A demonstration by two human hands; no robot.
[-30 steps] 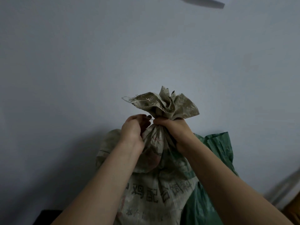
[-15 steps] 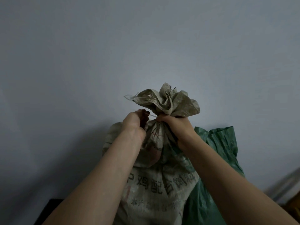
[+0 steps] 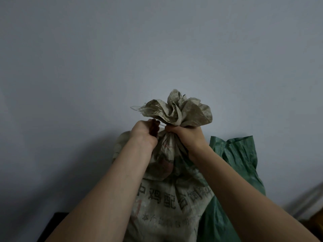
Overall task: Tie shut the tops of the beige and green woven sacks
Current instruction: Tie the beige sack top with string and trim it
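Woven beige sack (image 3: 167,206) stands nearest, between the forearms. It looks full and is likely heavy; the cloth is soft and creased, probably slick. Best hold: the gathered neck, under the ruffled top. Right hand (image 3: 187,137) clamps that neck in a fist. Left hand (image 3: 144,133), just beside it, has fingers curled and pinches a thin pale strand (image 3: 161,125) running to the neck. Green sack (image 3: 236,163) sits behind at right, touching the beige one, its top loose and untied. Plain wall (image 3: 157,49) beyond.
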